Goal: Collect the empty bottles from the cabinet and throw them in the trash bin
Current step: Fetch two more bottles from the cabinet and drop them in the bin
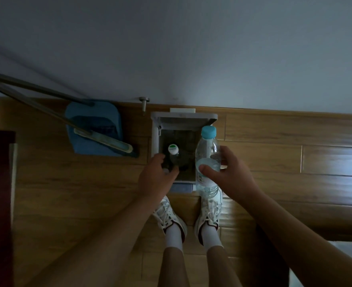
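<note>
We stand over the open trash bin [155, 129], lid up at 12 o'clock. Left hand [157, 178] grips the green-capped bottle [173, 154] inside the mouth – low for a short drop; right hand [232, 175] clasps the blue-capped bottle [207, 158] at 3 o'clock – queued

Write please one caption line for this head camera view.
Left hand lowers a white-capped bottle into the open white pedal bin; right hand holds a blue-capped clear plastic bottle.
</note>
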A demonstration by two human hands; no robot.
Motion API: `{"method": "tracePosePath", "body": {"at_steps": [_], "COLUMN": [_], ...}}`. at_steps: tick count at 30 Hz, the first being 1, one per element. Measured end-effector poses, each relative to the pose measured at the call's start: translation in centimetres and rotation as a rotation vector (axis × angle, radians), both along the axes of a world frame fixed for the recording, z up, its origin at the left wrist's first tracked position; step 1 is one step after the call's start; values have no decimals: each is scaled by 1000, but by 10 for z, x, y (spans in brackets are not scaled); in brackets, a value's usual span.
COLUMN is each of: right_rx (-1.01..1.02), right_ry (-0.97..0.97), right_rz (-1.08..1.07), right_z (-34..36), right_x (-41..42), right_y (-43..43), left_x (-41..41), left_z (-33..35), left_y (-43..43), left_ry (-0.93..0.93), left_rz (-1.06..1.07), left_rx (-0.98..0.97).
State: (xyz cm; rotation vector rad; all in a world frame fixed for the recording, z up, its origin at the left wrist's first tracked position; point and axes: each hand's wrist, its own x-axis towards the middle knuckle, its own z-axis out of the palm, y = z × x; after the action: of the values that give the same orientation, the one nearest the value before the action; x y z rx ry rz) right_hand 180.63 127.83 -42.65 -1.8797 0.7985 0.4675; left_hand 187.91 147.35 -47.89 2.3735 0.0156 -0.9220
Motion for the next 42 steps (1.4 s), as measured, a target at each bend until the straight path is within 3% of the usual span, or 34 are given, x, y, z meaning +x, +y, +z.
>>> {"method": "tracePosePath", "body": {"at_steps": [14, 21, 31, 42], "right_rx": [-42, -58, -122, -102], "right_ry": [-33, -63, 160, 290], "right_rz": [101, 165, 298, 413], "right_z": [16, -23, -107, -101], "right_x": [34, 64, 51, 52], "right_y": [25, 45, 51, 44], "left_x": [-6, -9, -4, 17], "left_z": [38, 25, -12, 7], "left_y": [96, 124, 129, 114], "left_ry": [177, 166, 171, 199], "left_rz": [-1, 49, 58, 71], "left_rx": [147, 154, 124, 105]}}
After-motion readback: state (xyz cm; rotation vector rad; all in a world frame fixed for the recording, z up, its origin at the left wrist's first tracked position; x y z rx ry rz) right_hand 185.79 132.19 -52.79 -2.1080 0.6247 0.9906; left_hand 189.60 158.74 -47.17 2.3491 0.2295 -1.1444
